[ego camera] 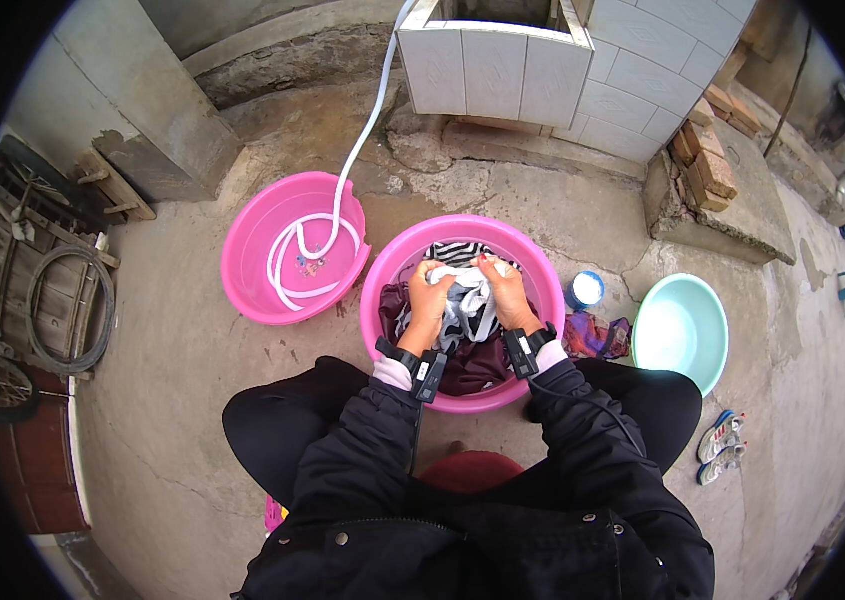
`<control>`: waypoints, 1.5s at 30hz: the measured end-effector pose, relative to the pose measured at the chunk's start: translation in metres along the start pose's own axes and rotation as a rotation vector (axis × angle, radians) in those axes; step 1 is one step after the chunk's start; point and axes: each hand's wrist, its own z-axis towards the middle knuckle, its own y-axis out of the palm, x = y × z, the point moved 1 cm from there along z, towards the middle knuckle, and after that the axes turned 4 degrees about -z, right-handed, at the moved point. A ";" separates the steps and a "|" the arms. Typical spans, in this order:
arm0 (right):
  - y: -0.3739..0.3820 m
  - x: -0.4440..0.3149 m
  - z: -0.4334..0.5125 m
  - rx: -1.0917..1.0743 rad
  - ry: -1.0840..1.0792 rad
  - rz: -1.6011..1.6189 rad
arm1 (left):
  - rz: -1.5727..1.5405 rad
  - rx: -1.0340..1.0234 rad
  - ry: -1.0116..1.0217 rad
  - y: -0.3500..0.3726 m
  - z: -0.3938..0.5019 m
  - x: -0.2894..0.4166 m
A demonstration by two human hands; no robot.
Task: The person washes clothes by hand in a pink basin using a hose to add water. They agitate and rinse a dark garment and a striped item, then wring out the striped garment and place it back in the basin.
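Note:
Between my knees stands a pink plastic basin [460, 223] filled with clothes. Over it, my left hand [428, 296] and my right hand [506, 292] both grip a white piece of cloth [467, 277], thumbs on top and close together. Part of the cloth hangs down between the hands. Beneath it lie a black-and-white striped garment [456, 253] at the far side and a dark maroon garment [476, 367] at the near side. Where the white cloth ends among the other clothes is hard to tell.
A second pink basin [242, 262] at the left holds a coiled white hose [347, 172]. To the right are a blue tub of white contents [585, 289], a patterned cloth [596, 336], a pale green basin [681, 330] and a pair of shoes [722, 448]. A tiled sink [494, 75] stands ahead.

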 end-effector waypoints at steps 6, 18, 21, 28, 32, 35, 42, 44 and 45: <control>-0.017 0.010 0.012 0.094 0.024 0.134 | -0.024 0.016 -0.020 -0.003 0.001 -0.005; -0.024 0.013 0.019 0.103 0.084 0.466 | 0.212 -0.526 0.003 0.003 -0.009 0.005; -0.020 0.012 0.020 0.043 0.070 0.472 | 0.495 -0.360 0.142 0.004 -0.011 -0.003; -0.037 0.008 0.028 0.140 -0.266 -0.429 | 0.036 -0.075 0.072 -0.018 0.017 0.008; -0.072 -0.006 0.044 0.166 -0.391 -0.701 | 0.167 0.067 0.210 -0.044 0.040 0.030; -0.093 -0.029 0.058 0.135 -0.233 -0.727 | 0.622 0.092 0.503 -0.066 0.056 0.045; -0.070 -0.073 0.056 -0.824 -0.006 -1.111 | 0.779 -0.668 0.206 -0.083 0.068 0.054; -0.067 -0.070 0.048 -0.984 -0.095 -1.595 | 0.951 -0.930 -0.034 -0.088 0.061 0.043; -0.070 -0.067 0.046 -1.078 -0.116 -1.687 | 0.999 -1.041 0.011 -0.090 0.056 0.036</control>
